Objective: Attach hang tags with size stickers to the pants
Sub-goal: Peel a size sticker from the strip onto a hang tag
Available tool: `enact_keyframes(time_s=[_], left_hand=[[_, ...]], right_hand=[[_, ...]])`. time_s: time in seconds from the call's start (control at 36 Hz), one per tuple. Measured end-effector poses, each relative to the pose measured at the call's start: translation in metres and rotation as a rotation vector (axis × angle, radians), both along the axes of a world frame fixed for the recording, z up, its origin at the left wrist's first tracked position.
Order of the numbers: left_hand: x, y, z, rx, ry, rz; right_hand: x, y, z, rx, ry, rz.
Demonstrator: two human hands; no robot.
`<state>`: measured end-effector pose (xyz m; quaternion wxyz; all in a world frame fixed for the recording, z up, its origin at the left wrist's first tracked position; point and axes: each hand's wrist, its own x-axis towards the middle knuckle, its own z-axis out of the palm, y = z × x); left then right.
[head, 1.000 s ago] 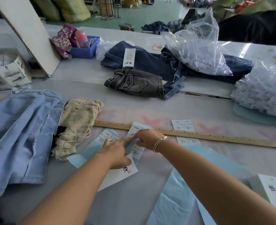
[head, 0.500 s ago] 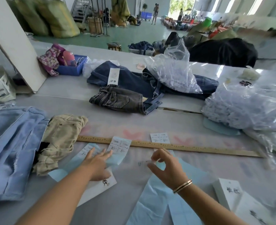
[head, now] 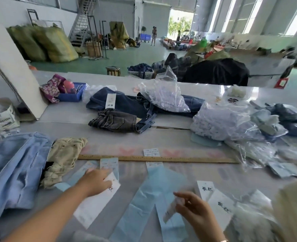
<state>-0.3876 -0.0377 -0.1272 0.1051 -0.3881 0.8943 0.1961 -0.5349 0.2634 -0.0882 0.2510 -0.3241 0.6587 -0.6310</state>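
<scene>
Two hands: left hand (head: 96,180) flat on hang tag (head: 98,201) | right hand (head: 194,209) pinches sticker (head: 170,211); ruler (head: 179,159) beyond

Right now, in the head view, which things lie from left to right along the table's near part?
Light blue denim pants → beige crumpled pants → left hand → pale blue backing sheet → right hand → white hang tags.
</scene>
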Motion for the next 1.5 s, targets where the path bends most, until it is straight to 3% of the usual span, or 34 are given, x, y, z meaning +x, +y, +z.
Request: enact_keyframes(time_s=[0.14,0.28,0.47,0.78,0.97,1.06,1.17,1.22,1.39,1.5], left_hand=[[0.001,0.078,0.045,0.463,0.497,0.216],[0.014,0.152,0.069,0.871,0.726,0.361],[0.044,0.216,0.077,1.116,0.893,0.464],[0.068,0.263,0.070,1.196,0.926,0.459],[0.064,0.282,0.057,1.052,0.952,0.432],[0.059,0.290,0.054,1.069,1.023,0.520],[0.053,0.294,0.050,1.188,1.107,0.626],[0.049,0.298,0.045,1.216,1.105,0.627],[0.036,0.314,0.020,1.157,1.104,0.699],[0.036,0.310,0.011,1.102,1.039,0.736]], right_hand=[[0.018,0.015,0.018,-0.023,-0.054,0.048],[0.038,0.024,0.036,0.019,0.007,0.117],[0.068,0.040,0.052,0.139,0.181,0.117],[0.099,0.057,0.029,0.235,0.404,0.153],[0.103,0.065,0.013,0.243,0.441,0.042],[0.102,0.072,0.000,0.331,0.357,-0.023],[0.103,0.094,-0.016,0.433,-0.077,0.136],[0.103,0.108,-0.023,0.402,-0.167,0.115],[0.072,0.145,-0.025,0.502,-0.130,0.208],[0.011,0.166,-0.035,0.463,0.036,-0.200]])
